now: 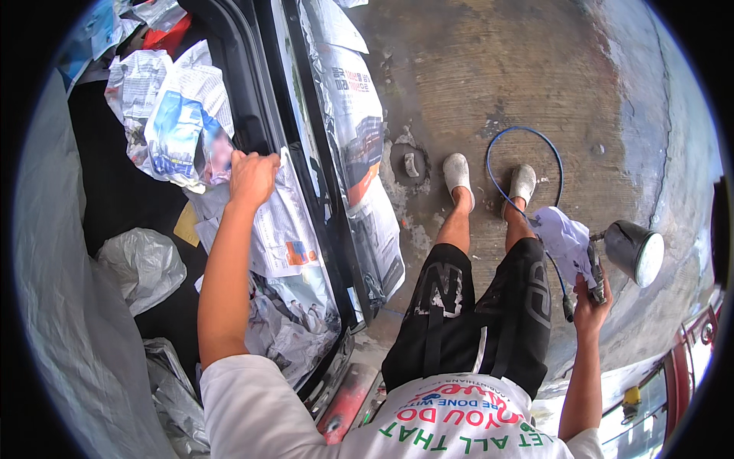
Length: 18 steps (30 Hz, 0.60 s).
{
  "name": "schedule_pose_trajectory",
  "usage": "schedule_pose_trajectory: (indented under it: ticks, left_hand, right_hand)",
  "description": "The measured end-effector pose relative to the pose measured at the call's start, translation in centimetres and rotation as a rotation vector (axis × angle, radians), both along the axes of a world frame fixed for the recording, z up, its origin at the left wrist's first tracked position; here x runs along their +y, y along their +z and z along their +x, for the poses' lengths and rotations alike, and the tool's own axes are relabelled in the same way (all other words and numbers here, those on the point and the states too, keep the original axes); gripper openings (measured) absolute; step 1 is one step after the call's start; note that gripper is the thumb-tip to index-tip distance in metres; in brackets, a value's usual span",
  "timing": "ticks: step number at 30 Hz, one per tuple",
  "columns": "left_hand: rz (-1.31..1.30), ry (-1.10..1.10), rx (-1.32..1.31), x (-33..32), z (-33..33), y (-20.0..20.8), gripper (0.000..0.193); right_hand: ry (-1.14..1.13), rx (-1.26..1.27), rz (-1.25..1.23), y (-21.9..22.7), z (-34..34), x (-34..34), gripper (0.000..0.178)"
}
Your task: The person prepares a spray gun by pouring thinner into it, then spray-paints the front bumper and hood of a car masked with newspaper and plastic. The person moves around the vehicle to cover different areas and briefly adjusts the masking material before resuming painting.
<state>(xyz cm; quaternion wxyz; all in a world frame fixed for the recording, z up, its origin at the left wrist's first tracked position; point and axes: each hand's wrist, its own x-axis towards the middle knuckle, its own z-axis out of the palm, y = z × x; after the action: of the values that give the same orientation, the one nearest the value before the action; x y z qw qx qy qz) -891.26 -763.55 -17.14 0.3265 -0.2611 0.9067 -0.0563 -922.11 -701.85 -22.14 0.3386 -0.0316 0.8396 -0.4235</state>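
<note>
My left hand [252,180] is closed on the edge of a crumpled newspaper sheet [172,126] beside the black rim of an open vehicle trunk. Below that hand, more newspaper [279,229] covers the trunk edge. Off to the right, my right hand [590,307] grips a spray gun [595,271] by its handle. A grey cup with a pale lid [634,251] sits on the gun, tilted outward. White cloth or paper [563,239] is draped over the gun and hides part of it. A blue air hose [562,164] loops near my feet.
Newspaper also masks the bumper [355,153]. Crumpled clear plastic [141,268] lies inside the dark trunk, and plastic sheeting [57,306] hangs at far left. A reddish lamp-like part [348,402] is near my waist. My feet stand on stained concrete [474,84].
</note>
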Motion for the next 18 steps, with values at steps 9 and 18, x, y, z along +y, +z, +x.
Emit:
schedule_pose_trajectory:
  ticks: [9, 18]
  left_hand:
    - [0.105, 0.347, -0.336, 4.5, 16.1, 15.7, 0.012]
    - [0.046, 1.162, 0.412, -2.3, 30.5, 10.7, 0.023]
  right_hand:
    - [0.056, -0.059, -0.012, -1.2, -2.9, 2.2, 0.047]
    - [0.072, 0.013, -0.043, -2.5, -1.0, 2.6, 0.045]
